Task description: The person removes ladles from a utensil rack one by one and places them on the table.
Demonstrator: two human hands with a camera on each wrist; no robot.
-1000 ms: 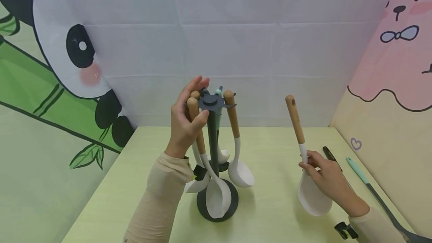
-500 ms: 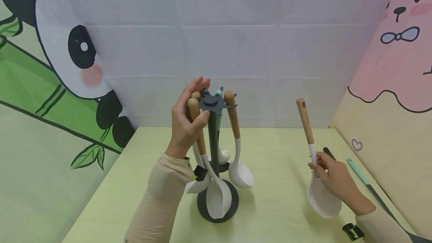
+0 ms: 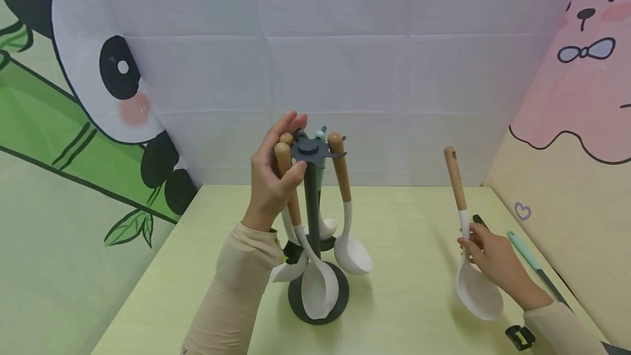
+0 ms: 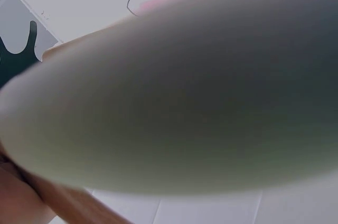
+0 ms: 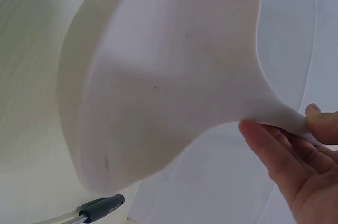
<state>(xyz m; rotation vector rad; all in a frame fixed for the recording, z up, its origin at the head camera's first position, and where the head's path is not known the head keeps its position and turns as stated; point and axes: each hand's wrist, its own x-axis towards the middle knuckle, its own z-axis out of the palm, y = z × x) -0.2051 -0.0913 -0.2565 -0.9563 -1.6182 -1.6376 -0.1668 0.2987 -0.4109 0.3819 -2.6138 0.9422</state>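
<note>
A dark grey utensil stand (image 3: 311, 201) rises from a round base at the table's middle. On it hang several white-headed utensils with wooden handles, including a spoon (image 3: 317, 289) in front and a ladle (image 3: 352, 253) at right, plus a teal-handled one behind. My left hand (image 3: 270, 171) grips the stand's top from the left, its thumb across a wooden handle. In the left wrist view a large blurred pale shape covers most of the scene. At right, my right hand (image 3: 495, 259) pinches the white neck of a large wooden-handled spoon (image 3: 479, 292), held head down with its handle up.
Beyond the right hand lie a black-handled tool with a thin metal shaft (image 5: 103, 209) and a teal-handled utensil (image 3: 523, 250) with a dark shaft, along the table's right side. White sheeting hangs behind the table (image 3: 399, 289); cartoon-printed walls flank it.
My right hand has moved to the right with the spoon, which has shifted away from the stand. My left hand keeps its grip at the stand's top.
</note>
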